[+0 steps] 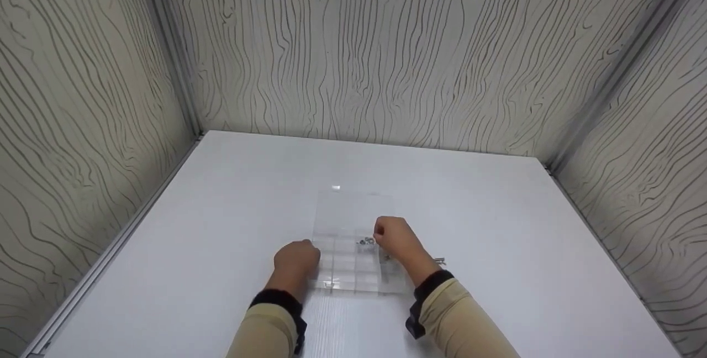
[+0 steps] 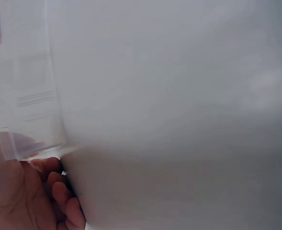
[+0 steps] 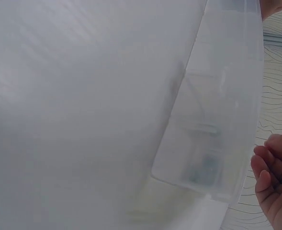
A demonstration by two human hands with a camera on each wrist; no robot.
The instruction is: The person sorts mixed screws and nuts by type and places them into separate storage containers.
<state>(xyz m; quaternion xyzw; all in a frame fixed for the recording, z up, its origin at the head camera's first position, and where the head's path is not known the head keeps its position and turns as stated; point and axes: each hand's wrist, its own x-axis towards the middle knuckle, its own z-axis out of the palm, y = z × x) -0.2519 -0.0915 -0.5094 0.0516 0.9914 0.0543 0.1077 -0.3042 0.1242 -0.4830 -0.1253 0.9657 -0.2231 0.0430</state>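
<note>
A clear plastic compartment box (image 1: pixel 344 263) lies on the white table, its transparent lid (image 1: pixel 353 209) folded back on the far side. My left hand (image 1: pixel 297 258) grips the box's left edge; in the left wrist view its fingers (image 2: pixel 59 191) curl beside the box's lower corner. Over the right part of the box is my right hand (image 1: pixel 396 237), thumb and fingertips brought together. Anything between those fingertips (image 3: pixel 261 151) is too small or hidden to make out. Small shiny metal pieces (image 1: pixel 365 242) lie in a compartment just left of the right hand.
More metal pieces, which look like screws (image 1: pixel 439 261), lie on the table (image 1: pixel 497 225) to the right of the box, partly behind the right wrist. Wood-patterned panels (image 1: pixel 353 59) stand around the back and sides of the table.
</note>
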